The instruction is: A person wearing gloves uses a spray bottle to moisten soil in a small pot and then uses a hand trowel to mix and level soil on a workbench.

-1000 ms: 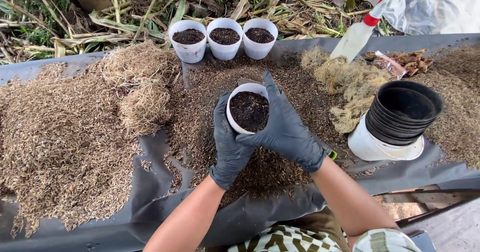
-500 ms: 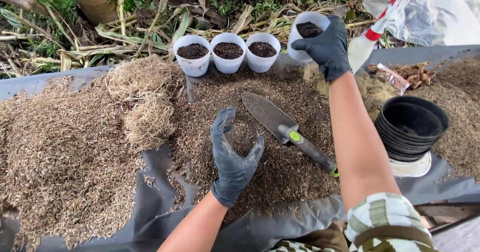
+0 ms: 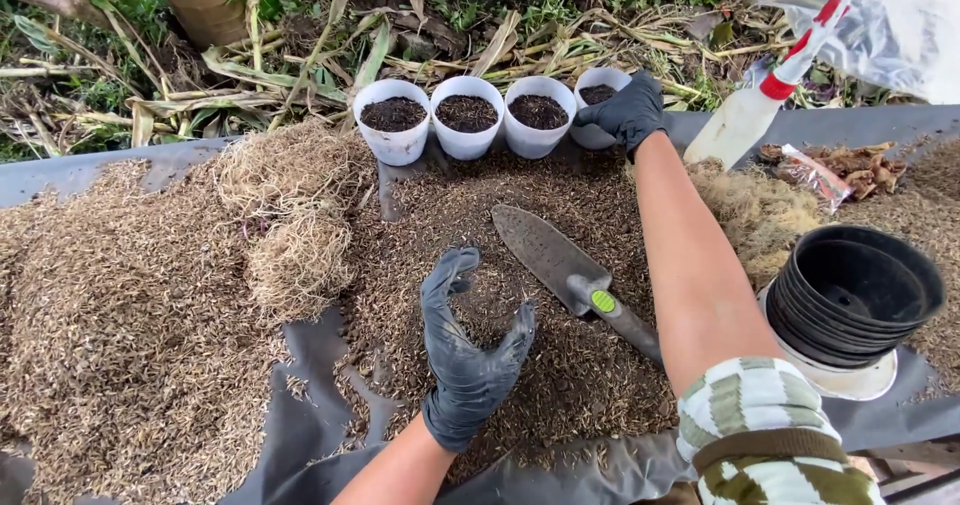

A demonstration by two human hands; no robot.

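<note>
Right hand sets a filled cup at the end of a row of cups.

The right hand (image 3: 628, 112), in a dark glove, is wrapped around a white cup (image 3: 598, 95) of dark soil, at the right end of the row just beside three more white cups (image 3: 467, 115), all filled alike. To do it well, I judge the cup should go down upright and snug against its neighbour before the fingers let go. The left hand (image 3: 466, 355) lies open and cupped on the pile of brown potting mix (image 3: 450, 225), holding nothing. A trowel (image 3: 570, 275) lies beside it. Further right, a stack of black pots (image 3: 855, 295), the top one with nothing in it, sits on something white.
</note>
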